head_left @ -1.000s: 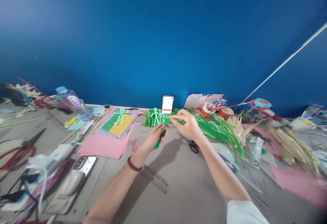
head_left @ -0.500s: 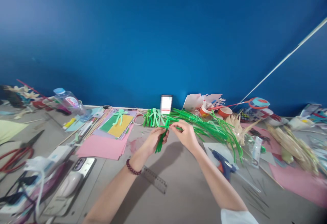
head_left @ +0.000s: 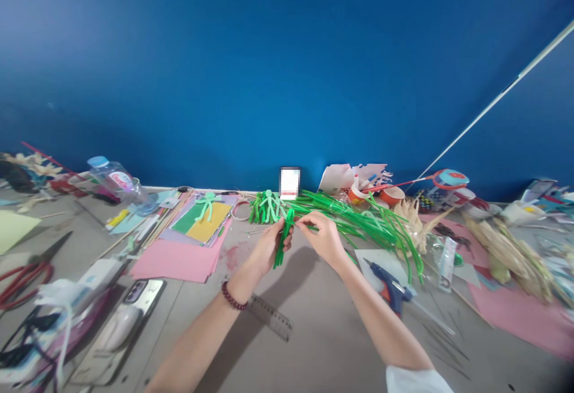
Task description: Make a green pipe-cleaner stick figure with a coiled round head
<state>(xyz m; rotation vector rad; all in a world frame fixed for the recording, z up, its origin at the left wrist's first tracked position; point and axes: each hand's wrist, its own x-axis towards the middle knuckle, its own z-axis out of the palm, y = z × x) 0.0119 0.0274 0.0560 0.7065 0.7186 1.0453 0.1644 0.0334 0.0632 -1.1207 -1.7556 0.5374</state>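
My left hand (head_left: pixel 269 242) is closed around a small bundle of green pipe cleaners (head_left: pixel 281 243), which stands nearly upright with its lower ends hanging below the fingers. At the bundle's upper part, my right hand (head_left: pixel 319 232) pinches the end of a green pipe cleaner that runs across from it. Just behind the hands, pale green pipe-cleaner figures (head_left: pixel 269 204) stand by a darker green clump. To the right, a heap of long green pipe cleaners (head_left: pixel 376 225) spreads over the table.
A clear ruler (head_left: pixel 271 316) lies below my left wrist. Right of my right forearm is a blue glue gun (head_left: pixel 389 285). Coloured paper (head_left: pixel 174 258), a phone (head_left: pixel 121 333), scissors (head_left: pixel 36 270) and a plastic bottle (head_left: pixel 121 182) lie left. A small screen (head_left: pixel 290 182) leans on the blue wall.
The pipe-cleaner strand that crossed the top of the bundle no longer sticks out to the left. The right hand stays close by, still pinching. The view has shifted slightly.
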